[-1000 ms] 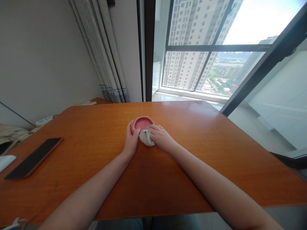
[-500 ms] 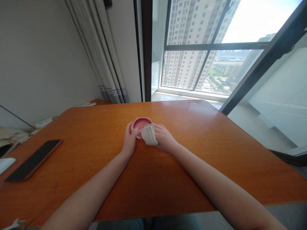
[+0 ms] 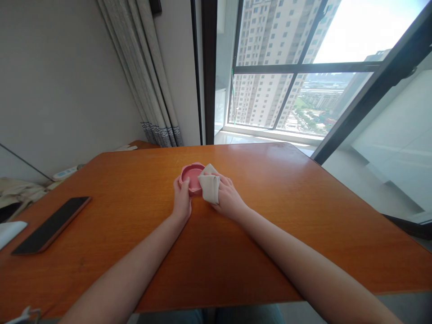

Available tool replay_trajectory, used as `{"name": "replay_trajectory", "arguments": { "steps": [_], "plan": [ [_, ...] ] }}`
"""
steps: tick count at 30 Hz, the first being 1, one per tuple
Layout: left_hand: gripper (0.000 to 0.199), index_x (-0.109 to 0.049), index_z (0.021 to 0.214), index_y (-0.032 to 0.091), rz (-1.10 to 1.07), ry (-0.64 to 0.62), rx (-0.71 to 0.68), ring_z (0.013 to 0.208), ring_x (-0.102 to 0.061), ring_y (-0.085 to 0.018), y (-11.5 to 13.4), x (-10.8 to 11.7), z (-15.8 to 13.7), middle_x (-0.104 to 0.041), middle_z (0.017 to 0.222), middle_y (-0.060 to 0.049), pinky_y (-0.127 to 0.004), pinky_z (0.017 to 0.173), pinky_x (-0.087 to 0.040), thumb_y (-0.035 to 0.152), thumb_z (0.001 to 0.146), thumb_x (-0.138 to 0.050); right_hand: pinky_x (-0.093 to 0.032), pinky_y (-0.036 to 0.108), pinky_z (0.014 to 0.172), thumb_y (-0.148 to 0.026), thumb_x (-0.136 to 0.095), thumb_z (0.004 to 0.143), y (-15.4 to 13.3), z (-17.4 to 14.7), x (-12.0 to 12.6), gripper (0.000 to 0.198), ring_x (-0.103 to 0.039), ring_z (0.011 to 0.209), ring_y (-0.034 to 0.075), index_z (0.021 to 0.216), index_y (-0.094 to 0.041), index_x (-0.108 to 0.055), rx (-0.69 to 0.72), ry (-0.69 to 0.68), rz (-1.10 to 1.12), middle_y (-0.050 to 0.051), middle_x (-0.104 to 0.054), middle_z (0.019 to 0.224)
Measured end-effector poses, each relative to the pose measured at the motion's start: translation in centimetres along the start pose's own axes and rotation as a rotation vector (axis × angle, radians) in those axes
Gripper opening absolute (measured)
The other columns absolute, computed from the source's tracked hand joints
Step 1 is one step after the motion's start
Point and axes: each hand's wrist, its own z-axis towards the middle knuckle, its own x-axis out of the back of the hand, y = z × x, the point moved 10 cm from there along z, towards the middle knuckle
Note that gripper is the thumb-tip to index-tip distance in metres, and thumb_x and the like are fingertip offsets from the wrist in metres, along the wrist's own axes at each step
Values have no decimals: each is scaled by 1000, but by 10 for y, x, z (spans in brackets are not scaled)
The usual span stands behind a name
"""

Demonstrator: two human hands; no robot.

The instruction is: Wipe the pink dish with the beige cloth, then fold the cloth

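A small pink dish [image 3: 192, 174] with a raised, scalloped rim is tilted a little towards me above the middle of the table. My left hand [image 3: 182, 198] grips it by its left side, thumb over the near rim. In my right hand [image 3: 227, 195] is a folded off-white cloth [image 3: 210, 186], which lies against the dish's right side and covers that part of it. Some of my right fingertips are hidden behind the cloth.
The brown wooden table [image 3: 162, 270] spreads around my arms. On its left lies a long black slab [image 3: 52, 225] with a reddish edge, beside a white object [image 3: 11, 231]. A cord end [image 3: 27, 315] is at the near left corner. Behind stand a curtain [image 3: 145, 81] and window.
The dish has shifted slightly left and tipped more towards me with my left hand. The cloth has moved from the near right rim to the dish's right side, its top fold now standing higher.
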Motion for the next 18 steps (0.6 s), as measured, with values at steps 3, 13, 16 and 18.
{"name": "replay_trajectory", "arguments": {
  "steps": [3,13,16,18],
  "plan": [
    [30,-46,95,24,-58,-11,55,63,-54,-9,-1,-7,-6,-57,81,4,-20,56,-43,36,73,-64,-35,48,102,-21,-55,78,-11,0,-7,47,-35,124,31,124,-15,-55,1,-18,-29,12,-42,140],
    [40,-50,100,24,-102,-144,149,69,-58,-10,-8,-26,-12,-61,90,1,-21,59,-45,42,70,-69,-32,53,106,-12,-51,78,3,1,-3,45,-28,125,32,123,-12,-53,-101,69,-78,15,-45,130],
    [41,-55,104,23,-27,-177,168,76,-60,-15,-4,-26,-8,-63,95,-3,-22,55,-45,41,70,-68,-32,50,107,-8,-47,78,6,3,-3,45,-28,128,30,122,-14,-54,38,-21,-61,12,-48,129],
    [40,-56,105,22,-6,-179,179,81,-61,-17,-4,-26,-7,-64,98,-4,-23,56,-46,35,69,-68,-33,49,107,-11,-48,80,6,2,-3,45,-27,130,30,124,-14,-52,71,-59,-65,12,-48,131]
  ]
}}
